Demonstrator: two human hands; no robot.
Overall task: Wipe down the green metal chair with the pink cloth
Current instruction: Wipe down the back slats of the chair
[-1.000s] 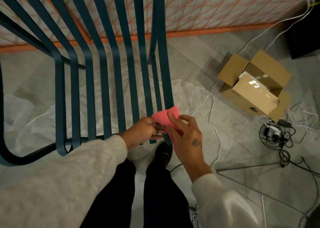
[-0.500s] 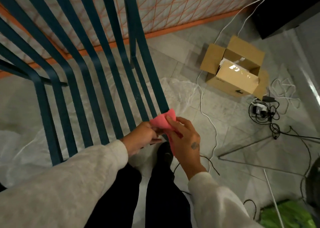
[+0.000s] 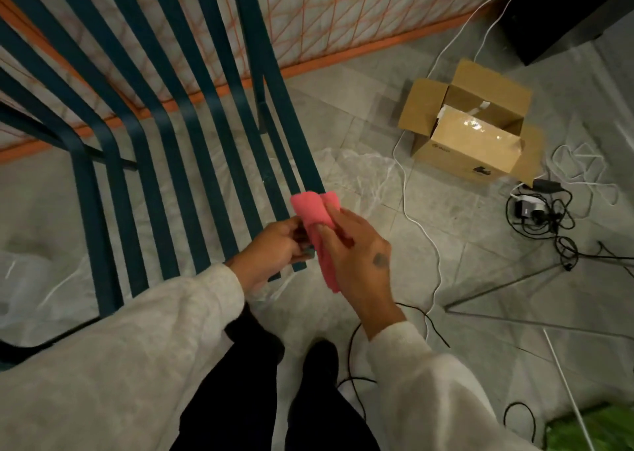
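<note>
My right hand (image 3: pixel 356 244): fingers closed over the pink cloth (image 3: pixel 317 217), pressing it from the right against the outermost slat of the chair.
My left hand (image 3: pixel 274 244): fingers curled together, pinching the cloth's left side and the slat's end; what the fingertips touch is hidden behind the cloth.
Pink cloth: folded over the lower end of the rightmost slat, bunched at the top, one strip hanging down beside my right palm.
Green metal chair (image 3: pixel 206 114): dark teal-green slats run from upper left down toward my hands; the ones on the left bend at a curve; it fills the left half of the view.
Mark on my right hand: a small dark tattoo on the back, shape unreadable.
Cardboard box (image 3: pixel 473 131): open on the floor, well right of the chair; a small dark logo on its front side, too small to read.
Cables (image 3: pixel 549 217): black tangle with a plug block, just below the box; a white cord runs past the box.
Sleeves: pale, both arms.
</note>
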